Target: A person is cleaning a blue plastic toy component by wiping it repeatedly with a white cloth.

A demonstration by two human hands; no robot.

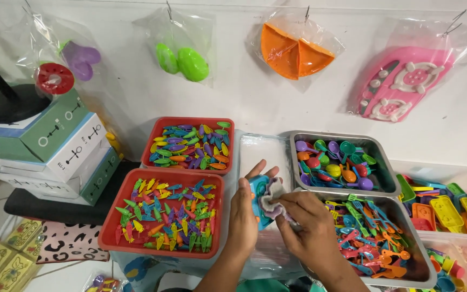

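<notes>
Left hand point(242, 216) is curled around a small blue toy point(257, 199), fingers up behind it, thumb side toward the camera. Firm hold, hand mostly closed on the toy.

Right hand point(310, 223) pinches a pale cloth point(271, 201) between thumb and fingers and presses it on the toy's face. Cloth is bunched, touching the toy and partly covering it. Toy sits between both hands, just in front of the body.

Around the hands:
- Just left of the left hand: red tray point(110, 227) full of small leaf-shaped bits in mixed colours.
- Beyond that one, farther from the body: second red tray point(152, 141) with small oval pieces, mixed colours.
- Under and right of the right hand: metal tray point(416, 238) of toy forks and other utensils; the wrist overlaps its near-left corner.
- Beyond the right hand: smaller metal tray point(380, 157) of toy spoons.
- Far right: clear bins point(460, 176) with larger toy parts, yellow, orange, green.
- Far left: stacked boxes point(66, 151), well apart from the hands.
- On the wall past everything: hanging bags with a green toy point(184, 60), orange plates point(293, 51) and a pink toy stove point(401, 82).

Under the hands is a clear plastic sheet point(260, 148) or bag; I can't tell which.
</notes>
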